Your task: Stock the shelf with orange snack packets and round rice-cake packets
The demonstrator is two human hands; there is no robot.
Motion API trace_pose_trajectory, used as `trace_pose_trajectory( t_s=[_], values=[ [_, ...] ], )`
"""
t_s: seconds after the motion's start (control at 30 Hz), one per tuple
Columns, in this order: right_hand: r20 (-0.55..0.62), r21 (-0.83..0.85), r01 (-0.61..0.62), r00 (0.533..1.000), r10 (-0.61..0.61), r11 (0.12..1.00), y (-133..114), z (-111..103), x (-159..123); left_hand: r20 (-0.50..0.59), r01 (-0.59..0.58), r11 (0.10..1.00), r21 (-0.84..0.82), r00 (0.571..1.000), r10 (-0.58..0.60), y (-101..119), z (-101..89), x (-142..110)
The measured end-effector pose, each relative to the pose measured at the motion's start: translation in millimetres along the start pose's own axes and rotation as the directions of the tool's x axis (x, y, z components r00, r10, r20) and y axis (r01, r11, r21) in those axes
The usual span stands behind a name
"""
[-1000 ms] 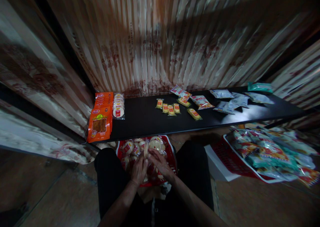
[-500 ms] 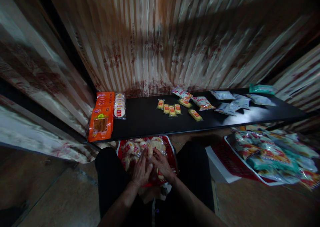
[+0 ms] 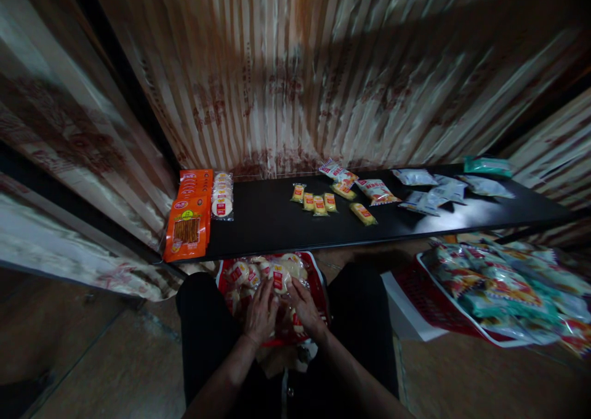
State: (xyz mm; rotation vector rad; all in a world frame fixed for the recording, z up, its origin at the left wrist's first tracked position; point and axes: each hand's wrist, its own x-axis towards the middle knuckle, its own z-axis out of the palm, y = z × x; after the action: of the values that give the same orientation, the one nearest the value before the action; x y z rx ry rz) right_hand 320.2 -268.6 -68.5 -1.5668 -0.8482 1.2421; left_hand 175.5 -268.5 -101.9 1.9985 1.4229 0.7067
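Observation:
Between my left hand and my right hand is a round, pale wrapped cracker, its red label turned up. Fingers of both hands are closed on its two sides. Under the hands, a red basket with a white rim sits between my knees and holds several more of these round packs. On the black shelf ahead, a row of the same round packs lies beside orange snack bags.
Small yellow packs lie mid-shelf, with red-and-white bags beside them. Silvery-white packets and a green packet are farther right. A second red basket, heaped with bags, stands right of my knee. Striped cloth hangs behind the shelf.
The round pack in my hands has turned from edge-on to flat, so its red label now shows. My hands have moved slightly apart along its sides.

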Motion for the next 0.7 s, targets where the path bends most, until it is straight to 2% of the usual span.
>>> trace_pose_trajectory(
  t_s=[0.17, 0.37, 0.53, 0.7],
  values=[
    [0.023, 0.015, 0.045, 0.999, -0.045, 0.999, -5.1, 0.1, -1.9, -0.07, -0.009, 1.0, -0.005, 0.998, 0.009, 5.4, -4.8, 1.4],
    [0.01, -0.015, 0.031, 0.999, -0.031, 0.999, -1.2, -2.0, 0.1, -0.091, 0.025, 1.0, 0.01, 0.996, -0.024, 13.7, -11.8, 1.4],
    [0.046, 0.006, 0.082, 0.996, -0.082, 0.997, 1.1, 1.5, 2.6, -0.162, 0.018, 0.999, 0.036, 0.987, -0.012, 15.9, -14.2, 2.5],
    [0.099, -0.045, 0.168, 0.982, -0.163, 0.985, -3.2, 4.9, 7.2, -0.222, 0.046, 0.999, 0.03, 0.974, -0.038, 11.4, -14.0, 4.8]
  ],
)
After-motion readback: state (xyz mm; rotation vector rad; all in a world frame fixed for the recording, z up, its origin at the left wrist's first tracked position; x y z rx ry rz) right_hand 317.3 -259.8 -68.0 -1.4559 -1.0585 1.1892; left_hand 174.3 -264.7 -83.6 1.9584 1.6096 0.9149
